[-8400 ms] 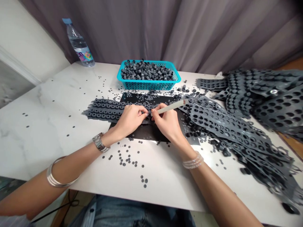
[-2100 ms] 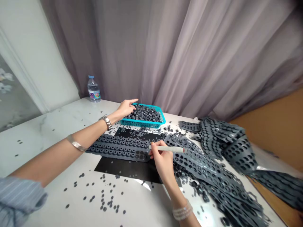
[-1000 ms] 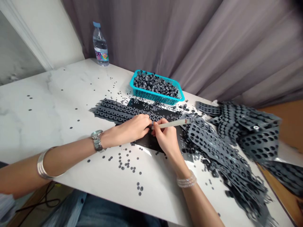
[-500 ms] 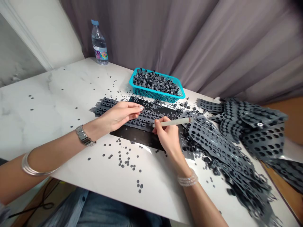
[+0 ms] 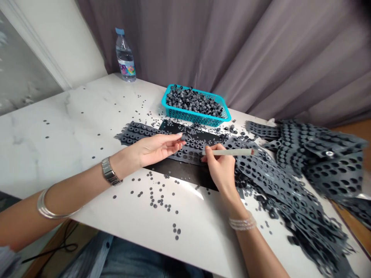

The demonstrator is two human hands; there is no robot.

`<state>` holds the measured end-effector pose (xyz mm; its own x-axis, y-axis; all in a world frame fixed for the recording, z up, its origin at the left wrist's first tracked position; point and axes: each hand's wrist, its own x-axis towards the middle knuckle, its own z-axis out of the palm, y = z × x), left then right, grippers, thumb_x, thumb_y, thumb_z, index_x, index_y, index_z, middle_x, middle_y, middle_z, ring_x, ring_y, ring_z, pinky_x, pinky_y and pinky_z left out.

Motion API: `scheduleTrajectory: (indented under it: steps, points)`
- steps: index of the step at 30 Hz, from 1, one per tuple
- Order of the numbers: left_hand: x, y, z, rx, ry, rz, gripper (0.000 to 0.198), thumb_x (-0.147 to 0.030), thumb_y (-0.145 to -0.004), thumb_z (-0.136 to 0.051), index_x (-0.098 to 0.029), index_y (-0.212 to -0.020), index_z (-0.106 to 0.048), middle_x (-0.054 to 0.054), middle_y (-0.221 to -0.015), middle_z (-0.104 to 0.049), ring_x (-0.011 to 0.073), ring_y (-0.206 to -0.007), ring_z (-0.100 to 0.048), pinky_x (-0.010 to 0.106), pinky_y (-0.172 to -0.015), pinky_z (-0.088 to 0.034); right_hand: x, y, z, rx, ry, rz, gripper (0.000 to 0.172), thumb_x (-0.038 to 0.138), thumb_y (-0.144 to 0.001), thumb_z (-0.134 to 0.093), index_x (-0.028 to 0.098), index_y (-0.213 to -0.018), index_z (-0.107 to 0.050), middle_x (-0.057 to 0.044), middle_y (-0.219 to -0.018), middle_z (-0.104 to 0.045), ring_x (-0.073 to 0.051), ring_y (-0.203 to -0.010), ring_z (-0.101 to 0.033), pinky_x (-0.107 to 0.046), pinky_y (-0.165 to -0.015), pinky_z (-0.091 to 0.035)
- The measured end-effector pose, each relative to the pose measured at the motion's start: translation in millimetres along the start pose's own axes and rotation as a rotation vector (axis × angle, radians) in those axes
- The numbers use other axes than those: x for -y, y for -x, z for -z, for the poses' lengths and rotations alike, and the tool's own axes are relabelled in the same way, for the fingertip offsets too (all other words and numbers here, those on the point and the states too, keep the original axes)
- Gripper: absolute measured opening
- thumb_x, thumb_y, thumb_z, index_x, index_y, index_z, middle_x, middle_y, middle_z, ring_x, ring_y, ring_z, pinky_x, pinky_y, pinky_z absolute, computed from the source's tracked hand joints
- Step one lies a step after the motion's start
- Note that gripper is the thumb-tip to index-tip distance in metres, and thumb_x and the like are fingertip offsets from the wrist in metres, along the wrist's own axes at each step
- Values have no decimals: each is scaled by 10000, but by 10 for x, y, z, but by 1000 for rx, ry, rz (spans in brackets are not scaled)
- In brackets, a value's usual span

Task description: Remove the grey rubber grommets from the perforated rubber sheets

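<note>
A grey rubber sheet with rows of raised round pieces lies on a black mat. Above its middle is my left hand, with a small dark rubber piece pinched at the tips of thumb and forefinger. My right hand is closed round a pale pen-like stick. The stick's lower end is by the sheet's right part, partly hidden by my fingers. Close to that hand, several holes in the near rows show without raised pieces.
A turquoise basket heaped with small dark pieces stands behind the mat. Perforated grey sheets pile up at the right. Small black discs are strewn over the white table. A water bottle stands far left.
My right hand with the stick has moved right along the sheet. My left hand has also shifted right, and a small dark piece now shows at its fingertips. The view has shifted slightly.
</note>
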<state>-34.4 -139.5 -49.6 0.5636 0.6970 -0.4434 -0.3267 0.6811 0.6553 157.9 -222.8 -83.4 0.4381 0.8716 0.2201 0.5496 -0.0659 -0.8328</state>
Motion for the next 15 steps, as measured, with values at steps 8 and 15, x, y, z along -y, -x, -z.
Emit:
scheduleTrajectory:
  steps: [8, 15]
  points:
    - [-8, -25, 19, 54, 129, -17, 120, -65, -686, -541, -58, -756, -639, 182, -901, -646, 229, -925, -651, 287, -750, -564, 76, -142, -38, 89, -253, -90, 263, 432, -834, -592, 214, -693, -544, 8, -574, -643, -170, -551, -632, -277, -565, -506]
    - [20, -99, -55, -1, -759, -393, 77, -218, -724, -663, -148, -717, -695, 43, -737, -631, 131, -677, -529, 270, -612, -406, 35, -154, -182, 173, -148, -37, 259, 413, -854, -556, 221, -681, -540, 2, -574, -656, -174, -551, -642, -274, -574, -490]
